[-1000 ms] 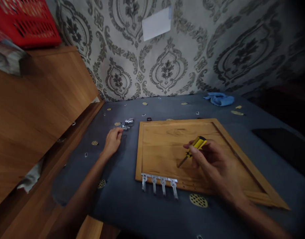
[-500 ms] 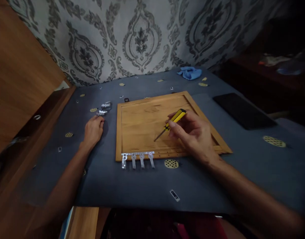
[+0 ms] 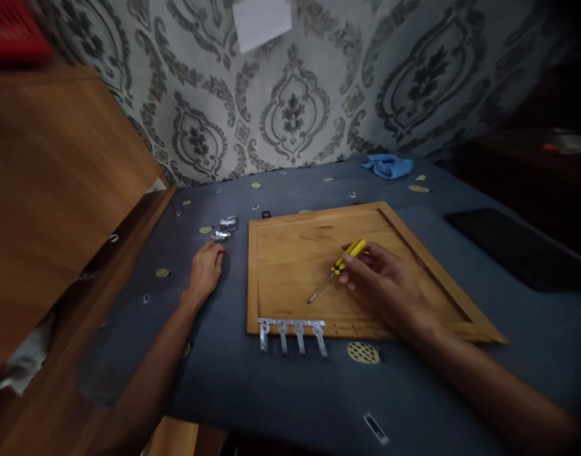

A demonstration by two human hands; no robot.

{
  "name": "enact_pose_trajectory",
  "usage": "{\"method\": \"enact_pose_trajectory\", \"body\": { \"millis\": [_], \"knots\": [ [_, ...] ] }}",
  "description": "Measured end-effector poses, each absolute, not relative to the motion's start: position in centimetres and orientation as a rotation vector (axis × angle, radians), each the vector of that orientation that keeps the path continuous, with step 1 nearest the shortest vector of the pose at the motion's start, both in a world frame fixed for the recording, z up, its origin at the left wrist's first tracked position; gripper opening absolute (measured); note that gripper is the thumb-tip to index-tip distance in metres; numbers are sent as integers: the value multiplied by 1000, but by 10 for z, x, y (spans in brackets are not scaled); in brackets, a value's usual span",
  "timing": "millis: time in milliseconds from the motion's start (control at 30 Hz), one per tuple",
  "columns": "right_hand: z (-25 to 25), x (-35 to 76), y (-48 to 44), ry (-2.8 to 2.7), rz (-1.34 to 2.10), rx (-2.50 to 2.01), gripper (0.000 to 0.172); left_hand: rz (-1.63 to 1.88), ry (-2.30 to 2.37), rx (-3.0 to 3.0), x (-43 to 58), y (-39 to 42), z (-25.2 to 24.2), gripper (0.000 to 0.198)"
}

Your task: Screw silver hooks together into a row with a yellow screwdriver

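Fingers of the right hand [image 3: 390, 285] are wrapped about the handle of a yellow screwdriver [image 3: 338, 264], its tip slanting down over the wooden board [image 3: 290, 266]; whether it touches, I can't tell. That board lies flat on the cloth-covered table [image 3: 243, 392], four metal hinges [image 3: 299, 339] lined up along its near edge, toward the left corner, with small dark holes to their right. Off to the board's left, the left hand [image 3: 206, 271] is half curled right at the nearer of two loose metal fittings [image 3: 220, 236]; from where I stand I can't say whether it grips anything. My guess is that this is the fetching step between fastenings. The next move seems to call for a clean pinch on that fitting, with the screwdriver kept clear.
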State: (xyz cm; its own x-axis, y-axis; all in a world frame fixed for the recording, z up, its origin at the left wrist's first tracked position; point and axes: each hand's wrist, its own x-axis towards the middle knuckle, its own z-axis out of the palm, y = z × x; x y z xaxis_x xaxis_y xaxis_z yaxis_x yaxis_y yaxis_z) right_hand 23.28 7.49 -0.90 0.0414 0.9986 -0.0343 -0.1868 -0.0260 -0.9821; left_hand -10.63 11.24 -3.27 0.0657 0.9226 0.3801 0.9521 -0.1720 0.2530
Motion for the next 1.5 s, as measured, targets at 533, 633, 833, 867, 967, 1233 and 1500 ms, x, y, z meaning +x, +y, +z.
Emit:
{"method": "enact_pose_trajectory", "body": {
  "millis": [533, 633, 833, 867, 967, 1233, 1500],
  "knots": [
    [-20, 237, 92, -1021, 1248, -1238, 94, -906, -2023, -2180, -152, 158, -32, 17],
    [-20, 239, 91, -1068, 1227, -1267, 91, -863, -2031, -2223, -161, 170, -40, 29],
    [-17, 238, 90, -1154, 1168, -1306, 78, -803, -1980, -2352, -173, 174, -47, 29],
    [-16, 238, 90, -1162, 1157, -1312, 75, -801, -1969, -2369, -174, 174, -47, 29],
    [-13, 236, 90, -1163, 1140, -1355, 72, -812, -1939, -2408, -177, 174, -45, 27],
    [1, 230, 89, -1133, 1162, -1507, 80, -920, -1842, -2468, -178, 167, -39, 7],
    [10, 225, 89, -1213, 1136, -1570, 72, -917, -1719, -2544, -180, 160, -30, 13]
  ]
}}
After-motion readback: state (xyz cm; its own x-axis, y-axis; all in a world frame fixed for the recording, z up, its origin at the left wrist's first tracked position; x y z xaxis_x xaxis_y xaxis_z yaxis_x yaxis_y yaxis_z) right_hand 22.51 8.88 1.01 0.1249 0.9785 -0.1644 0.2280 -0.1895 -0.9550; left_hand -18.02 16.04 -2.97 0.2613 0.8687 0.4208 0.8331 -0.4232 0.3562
